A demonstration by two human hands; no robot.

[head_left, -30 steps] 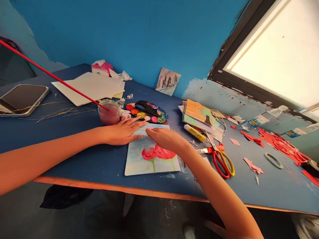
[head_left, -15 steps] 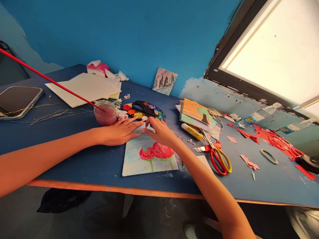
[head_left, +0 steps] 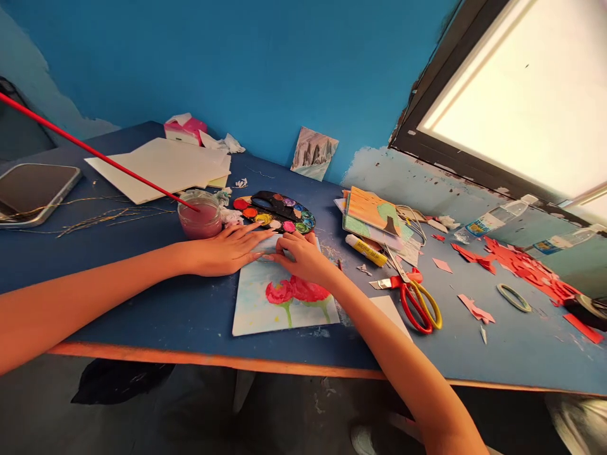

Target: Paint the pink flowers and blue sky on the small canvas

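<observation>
A painting of red flowers with green stems on a pale blue ground (head_left: 260, 308) lies near the table's front edge. My left hand (head_left: 230, 251) rests flat, fingers stretched out, over the painting's upper left corner. On the painting's upper part, just above the flowers, is my right hand (head_left: 303, 258), its fingers curled and its thumb towards the left fingertips. What it holds, if anything, is hidden. Just beyond both hands sits a black paint palette (head_left: 272, 205) with several colours. A glass jar of pinkish water (head_left: 202, 221) stands beside my left wrist, a long red stick (head_left: 104, 158) reaching into it.
Scissors (head_left: 417, 303), a box cutter (head_left: 386, 283), a yellow glue stick (head_left: 365, 250) and stacked painted cards (head_left: 372, 215) lie to the right. Further right are red paper scraps (head_left: 526, 268), a tape ring (head_left: 513, 297) and bottles (head_left: 496, 218). Left: a phone (head_left: 35, 189) and white sheets (head_left: 161, 164).
My right hand has shifted slightly downward on the painting, its raised fingers now curled lower, and more of the palette's paints show. My left hand stays in place.
</observation>
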